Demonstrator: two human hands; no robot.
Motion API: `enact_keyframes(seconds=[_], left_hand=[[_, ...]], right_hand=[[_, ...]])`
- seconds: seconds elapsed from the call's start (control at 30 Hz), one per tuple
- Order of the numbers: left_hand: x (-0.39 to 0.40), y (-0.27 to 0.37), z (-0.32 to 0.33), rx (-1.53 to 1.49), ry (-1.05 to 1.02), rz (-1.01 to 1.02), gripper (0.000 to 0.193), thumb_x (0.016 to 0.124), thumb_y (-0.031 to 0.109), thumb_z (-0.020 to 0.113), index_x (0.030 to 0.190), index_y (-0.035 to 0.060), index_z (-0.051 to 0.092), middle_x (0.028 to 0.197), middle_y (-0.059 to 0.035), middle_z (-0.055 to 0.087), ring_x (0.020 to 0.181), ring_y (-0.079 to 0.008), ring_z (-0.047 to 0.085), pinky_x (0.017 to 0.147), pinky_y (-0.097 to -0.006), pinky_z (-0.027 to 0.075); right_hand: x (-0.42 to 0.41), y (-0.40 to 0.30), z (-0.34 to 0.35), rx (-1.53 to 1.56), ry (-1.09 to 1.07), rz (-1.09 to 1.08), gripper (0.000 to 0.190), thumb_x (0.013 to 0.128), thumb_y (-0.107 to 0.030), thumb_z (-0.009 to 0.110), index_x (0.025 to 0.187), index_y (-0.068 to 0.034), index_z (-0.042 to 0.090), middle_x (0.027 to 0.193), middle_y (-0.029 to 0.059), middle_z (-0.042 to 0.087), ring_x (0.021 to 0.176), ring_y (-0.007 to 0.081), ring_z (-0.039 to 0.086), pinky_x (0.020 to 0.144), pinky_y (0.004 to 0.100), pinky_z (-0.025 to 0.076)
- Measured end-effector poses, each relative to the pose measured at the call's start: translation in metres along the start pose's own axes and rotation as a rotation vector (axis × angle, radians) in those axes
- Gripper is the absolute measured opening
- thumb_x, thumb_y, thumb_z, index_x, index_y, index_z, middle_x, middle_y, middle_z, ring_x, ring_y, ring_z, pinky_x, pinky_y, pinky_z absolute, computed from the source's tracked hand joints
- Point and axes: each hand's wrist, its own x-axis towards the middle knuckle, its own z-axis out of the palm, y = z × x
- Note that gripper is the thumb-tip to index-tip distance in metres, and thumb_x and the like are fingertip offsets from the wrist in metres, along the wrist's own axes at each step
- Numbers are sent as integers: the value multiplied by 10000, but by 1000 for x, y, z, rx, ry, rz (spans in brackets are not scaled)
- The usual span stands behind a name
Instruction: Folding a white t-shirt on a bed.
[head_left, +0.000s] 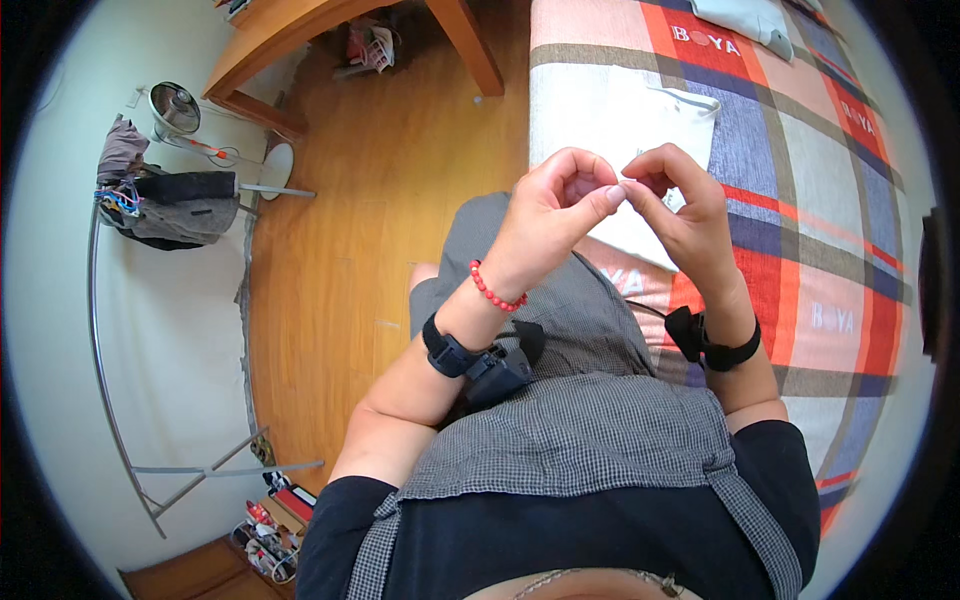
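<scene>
My left hand (566, 206) and my right hand (679, 202) are raised in front of me, their thumbs and forefingers pinched together and meeting at the tips. Whatever may lie between the fingertips is too small to tell. Beneath and behind the hands, a folded white cloth item (652, 240) with some printing lies on the checked bedspread (817, 225). A red bead bracelet (495, 296) circles my left wrist. Black straps with small devices are on both forearms, and a gray checked apron (577, 435) covers my lap.
Another pale folded cloth (750, 21) lies at the bed's far edge. To the left are a wooden desk (300, 34), a fan (175, 109) and a metal clothes rack (97, 315) with hanging clothes (184, 206). Boxes and small items (274, 532) sit at the lower left.
</scene>
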Motion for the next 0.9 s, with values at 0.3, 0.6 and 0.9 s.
enact_keyframes(seconds=[0.3,0.6,0.9], left_hand=[[3,3,-15,233,-100,-154,132,842,110,666,901,28,581,856,9,575,776,-46,521,695,-192,434],[1,-12,-11,-549,-242,-458,186,908,178,567,1011,22,565,854,-34,598,796,-105,581,777,-266,492],[2,-20,-10,-625,-189,-420,188,916,182,556,1003,16,572,824,-20,611,745,-83,588,758,-259,506]], right_hand=[[0,8,-11,42,-173,131,160,783,-101,705,833,-10,584,709,10,556,636,62,530,576,208,456],[-3,14,-11,524,-261,363,148,839,-128,670,870,-7,590,766,16,595,674,71,564,586,203,474],[-5,16,-9,593,-221,362,163,865,-137,642,924,6,593,814,25,604,706,70,566,609,204,478]])
